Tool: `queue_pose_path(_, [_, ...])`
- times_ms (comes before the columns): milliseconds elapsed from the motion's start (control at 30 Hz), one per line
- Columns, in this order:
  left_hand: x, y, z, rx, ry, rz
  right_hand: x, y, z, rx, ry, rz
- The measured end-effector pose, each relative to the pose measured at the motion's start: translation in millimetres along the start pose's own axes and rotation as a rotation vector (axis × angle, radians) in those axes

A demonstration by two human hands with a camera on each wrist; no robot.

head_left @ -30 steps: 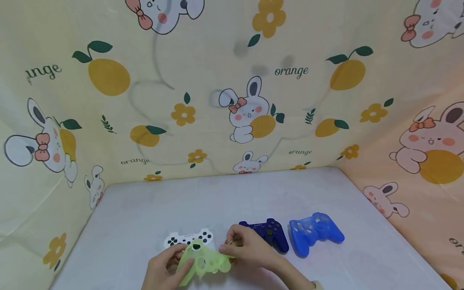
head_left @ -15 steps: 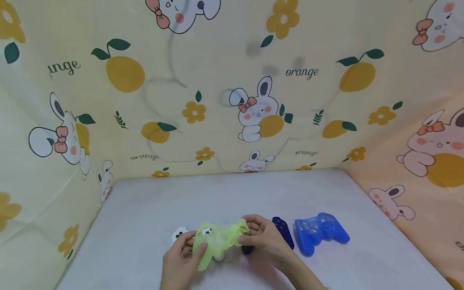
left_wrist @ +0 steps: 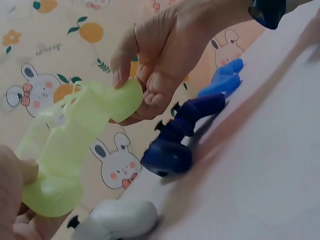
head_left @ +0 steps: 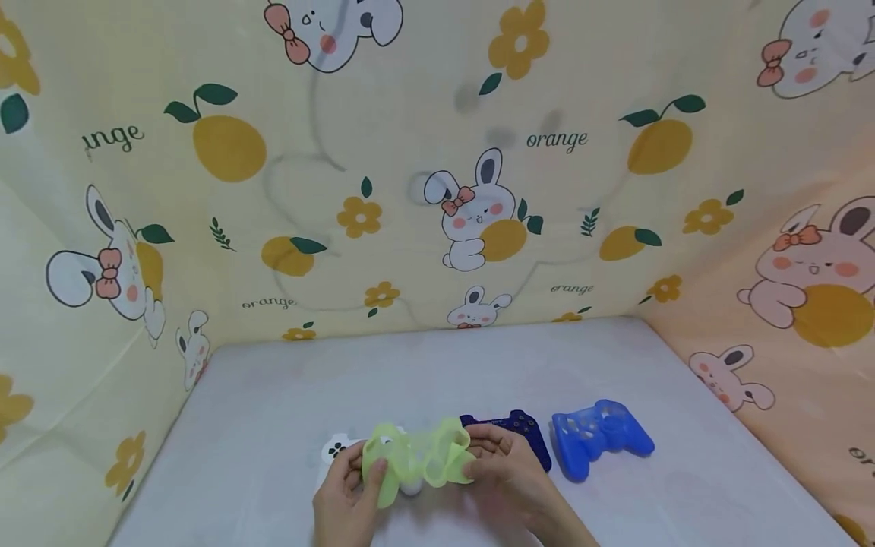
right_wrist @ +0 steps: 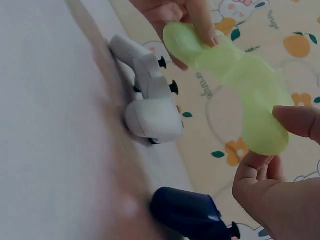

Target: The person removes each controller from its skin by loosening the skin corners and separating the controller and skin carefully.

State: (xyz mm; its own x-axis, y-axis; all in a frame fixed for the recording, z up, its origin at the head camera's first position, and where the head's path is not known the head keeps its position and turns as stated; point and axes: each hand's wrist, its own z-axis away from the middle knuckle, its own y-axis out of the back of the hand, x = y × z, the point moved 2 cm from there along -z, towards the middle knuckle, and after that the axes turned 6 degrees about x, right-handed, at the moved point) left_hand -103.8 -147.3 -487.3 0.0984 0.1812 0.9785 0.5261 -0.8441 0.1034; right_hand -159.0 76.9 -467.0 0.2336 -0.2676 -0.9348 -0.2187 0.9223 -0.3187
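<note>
A soft, translucent yellow-green controller cover [head_left: 417, 454] is stretched between both hands above the table. My left hand [head_left: 349, 486] pinches its left grip, thumb on the near side. At the other end, my right hand [head_left: 506, 471] pinches the right grip between thumb and fingers. Through the cover's openings the things behind it show, and it looks hollow. Partly hidden behind it, a white game controller [right_wrist: 150, 97] lies on the table. Close behind my right hand is a dark blue game controller [left_wrist: 175, 135], partly covered by that hand in the head view.
A bright blue controller cover [head_left: 601, 437] lies on the white table [head_left: 328, 380], right of the dark blue controller. Cloth walls [head_left: 396, 99] printed with rabbits and oranges enclose the table at the back and sides.
The yellow-green cover has been lifted off the white controller's front and spread wider. Its right end has turned over in my right hand during the last half second. The head view has shifted slightly.
</note>
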Motion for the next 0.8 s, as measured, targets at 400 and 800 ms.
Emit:
queue_pose_path(400, [-12.0, 10.3, -2.5, 0.087, -0.064, -0.069, 19, 4, 2, -0.097, -0.036, 0.061])
queue_pose_path(800, [-12.6, 7.2, 1.5, 0.092, -0.017, -0.089, 21, 4, 5, -0.109, -0.062, 0.156])
